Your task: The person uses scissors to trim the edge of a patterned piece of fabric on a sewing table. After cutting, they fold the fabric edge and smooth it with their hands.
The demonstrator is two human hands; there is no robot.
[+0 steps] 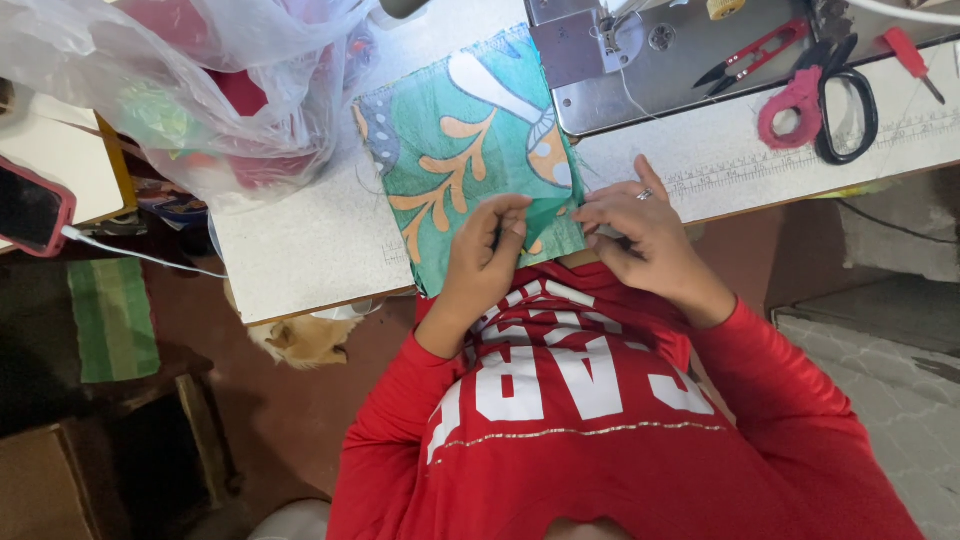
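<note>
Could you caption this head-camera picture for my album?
Both hands, left and right, pinch teal patterned fabric beside a sewing machine.

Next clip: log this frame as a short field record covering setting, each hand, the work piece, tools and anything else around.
setting: sewing table with a sewing machine
left hand: fingers pinching the near edge of the fabric
right hand: on the fabric's right edge, ring on one finger
fabric: teal with orange and white print, flat on the table, far end at the machine
tools: scissors and red thread snips to the right
other: plastic bag at left, phone on a cable, cat under the table
</note>
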